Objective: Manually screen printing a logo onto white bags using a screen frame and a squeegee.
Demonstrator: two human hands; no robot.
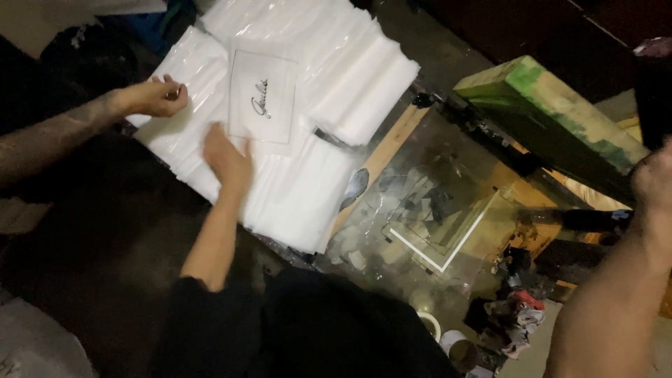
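Left hand [227,161], centre left of frame: open, palm down, fingers spread flat on the stack of white bags [301,196]. Printed bag [262,94] on top of the stack, just above and right of the fingertips, apparently touching them. Another person's hand [155,96], upper left: pinching a bag edge. Right hand [654,178], right edge: against the green-stained wooden frame [553,115], grip cut off and blurred, so open or closed cannot be told. Glass plate [434,210] with white corner mark, centre right.
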